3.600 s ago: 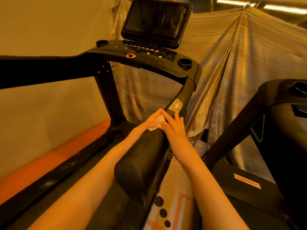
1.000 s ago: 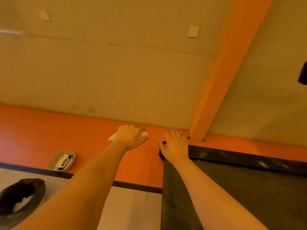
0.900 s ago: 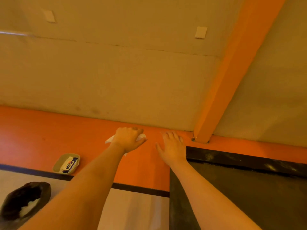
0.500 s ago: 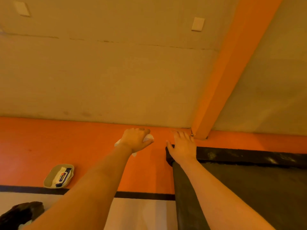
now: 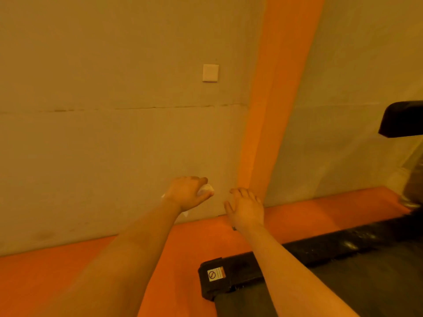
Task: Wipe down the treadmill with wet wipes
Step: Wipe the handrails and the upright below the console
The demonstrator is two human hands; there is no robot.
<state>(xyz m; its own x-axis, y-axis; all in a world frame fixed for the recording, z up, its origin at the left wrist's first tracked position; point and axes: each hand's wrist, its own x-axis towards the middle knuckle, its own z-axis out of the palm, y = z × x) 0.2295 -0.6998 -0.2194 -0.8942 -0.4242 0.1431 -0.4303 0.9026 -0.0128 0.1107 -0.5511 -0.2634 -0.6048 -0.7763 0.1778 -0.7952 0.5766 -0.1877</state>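
Here the left hand (image 5: pixel 185 193) grips a crumpled white wipe (image 5: pixel 206 189).

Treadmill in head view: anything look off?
Pale specks and smears, dust or scuffs, show along the black side rail. Otherwise nothing: left hand grips a crumpled wipe, right hand open, neither on the treadmill.

The wipe (image 5: pixel 207 189) is mostly buried in the left hand (image 5: pixel 188 193); the treadmill (image 5: pixel 377 282) is cut off, its sticker (image 5: pixel 216 273) unreadable.
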